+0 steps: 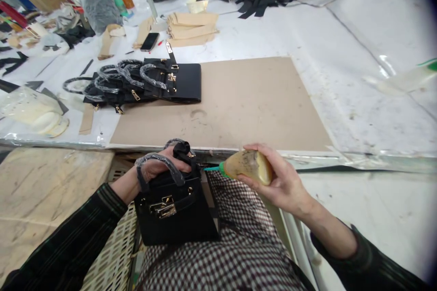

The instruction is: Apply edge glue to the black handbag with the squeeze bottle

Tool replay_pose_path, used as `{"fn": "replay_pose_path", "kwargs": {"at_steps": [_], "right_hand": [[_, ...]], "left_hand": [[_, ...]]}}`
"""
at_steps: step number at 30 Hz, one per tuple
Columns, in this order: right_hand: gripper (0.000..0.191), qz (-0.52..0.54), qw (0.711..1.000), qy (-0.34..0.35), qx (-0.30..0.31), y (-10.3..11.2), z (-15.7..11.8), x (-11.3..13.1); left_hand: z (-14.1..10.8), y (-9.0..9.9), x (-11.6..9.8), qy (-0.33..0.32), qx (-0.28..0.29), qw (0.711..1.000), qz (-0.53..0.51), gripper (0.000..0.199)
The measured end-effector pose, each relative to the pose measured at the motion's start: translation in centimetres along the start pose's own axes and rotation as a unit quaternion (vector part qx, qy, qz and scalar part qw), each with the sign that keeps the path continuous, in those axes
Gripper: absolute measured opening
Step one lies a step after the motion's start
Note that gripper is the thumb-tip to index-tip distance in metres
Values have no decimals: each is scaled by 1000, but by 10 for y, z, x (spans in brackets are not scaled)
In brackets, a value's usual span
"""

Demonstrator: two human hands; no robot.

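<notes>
The left hand grips the wrapped handle of a small black handbag standing upright on the lap. Just right of the handbag, the right hand holds a glue bottle lying sideways, its green nozzle pointing left at the handbag's top. Beyond lie the brown board and finished handbags on the worktop.

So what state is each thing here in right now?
Black handbag: upright on the lap, flap shut, handle wrapped in plastic.
Left hand: closed on the handbag's handle.
Glue bottle: on its side, green nozzle towards the bag.
Right hand: closed on the glue bottle.
Handbags on the table: lying flat, overlapping.
Phone: screen dark.
</notes>
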State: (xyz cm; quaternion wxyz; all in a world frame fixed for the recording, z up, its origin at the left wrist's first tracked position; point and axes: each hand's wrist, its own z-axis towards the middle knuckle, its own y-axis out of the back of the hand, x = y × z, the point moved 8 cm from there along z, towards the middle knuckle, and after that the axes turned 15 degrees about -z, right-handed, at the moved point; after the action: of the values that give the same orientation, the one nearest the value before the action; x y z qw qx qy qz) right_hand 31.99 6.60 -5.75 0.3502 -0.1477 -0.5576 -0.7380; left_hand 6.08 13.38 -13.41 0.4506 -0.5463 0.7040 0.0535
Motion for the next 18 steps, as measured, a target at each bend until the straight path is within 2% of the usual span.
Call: {"fn": "replay_pose_path", "kwargs": {"at_steps": [8, 11, 15, 18], "right_hand": [[58, 11, 998, 43, 35, -5, -8, 4], [57, 10, 999, 33, 23, -3, -10, 3], [57, -5, 999, 34, -9, 0, -7, 6], [56, -8, 999, 49, 8, -4, -6, 9]], "left_hand": [[0, 9, 3, -10, -23, 999, 36, 39], [0, 9, 4, -7, -19, 999, 32, 42], [2, 6, 3, -10, -9, 999, 42, 33], [2, 4, 2, -11, -8, 999, 30, 34]]}}
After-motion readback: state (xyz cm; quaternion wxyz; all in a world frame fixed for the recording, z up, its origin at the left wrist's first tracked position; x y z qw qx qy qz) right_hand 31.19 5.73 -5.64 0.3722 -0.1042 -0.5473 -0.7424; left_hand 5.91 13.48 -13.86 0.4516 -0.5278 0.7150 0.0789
